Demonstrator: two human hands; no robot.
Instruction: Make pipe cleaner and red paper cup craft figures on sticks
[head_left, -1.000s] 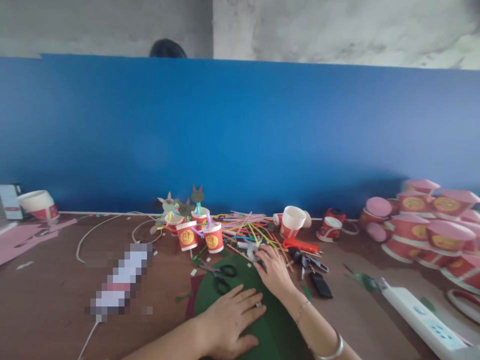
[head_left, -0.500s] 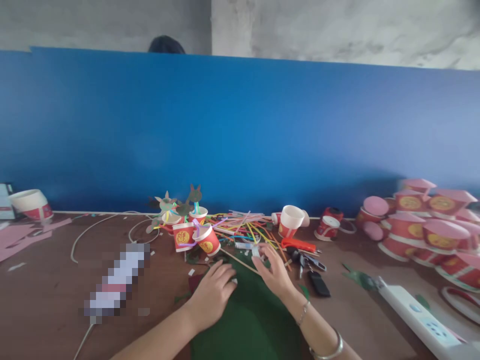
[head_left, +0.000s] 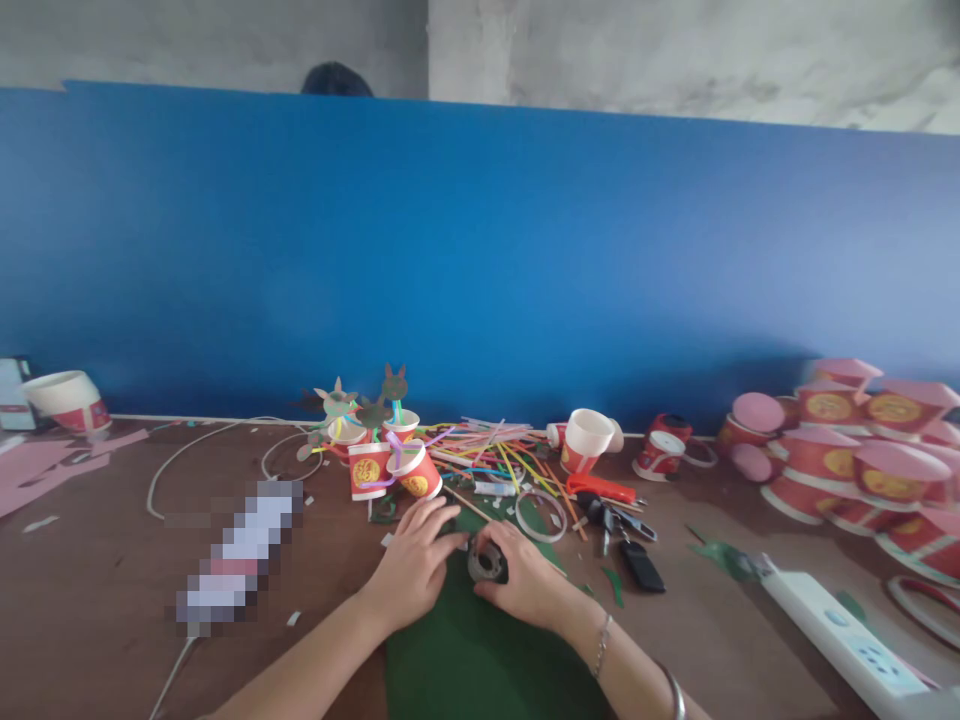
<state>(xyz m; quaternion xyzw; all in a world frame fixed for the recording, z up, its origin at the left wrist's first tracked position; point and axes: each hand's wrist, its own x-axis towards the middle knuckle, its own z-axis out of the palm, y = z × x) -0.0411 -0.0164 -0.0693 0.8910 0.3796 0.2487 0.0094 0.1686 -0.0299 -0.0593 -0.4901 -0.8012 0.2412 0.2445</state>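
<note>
My right hand (head_left: 525,580) is closed round a small dark roll (head_left: 487,562) with a hole in its middle, held above the green sheet (head_left: 480,660). My left hand (head_left: 416,560) is beside it with fingers spread, the index finger pointing at the roll; nothing shows in its grasp. Under both hands the green sheet runs toward the front edge. A thin wooden stick (head_left: 469,503) lies across the sheet's far end. Just beyond my left hand, a tilted red cup (head_left: 415,470) has purple straws on it.
Colourful straws (head_left: 487,450) are heaped behind the hands. A clear ring (head_left: 541,515), an orange cutter (head_left: 600,488) and keys with a black fob (head_left: 641,566) lie right of centre. Pink-topped cups (head_left: 832,455) and a power strip (head_left: 840,630) are at the right. A blue partition (head_left: 480,260) stands behind.
My right hand has moved left and down, with the dark roll now in its grip. The clear ring shows on the table where that hand was. My left hand has shifted slightly up.
</note>
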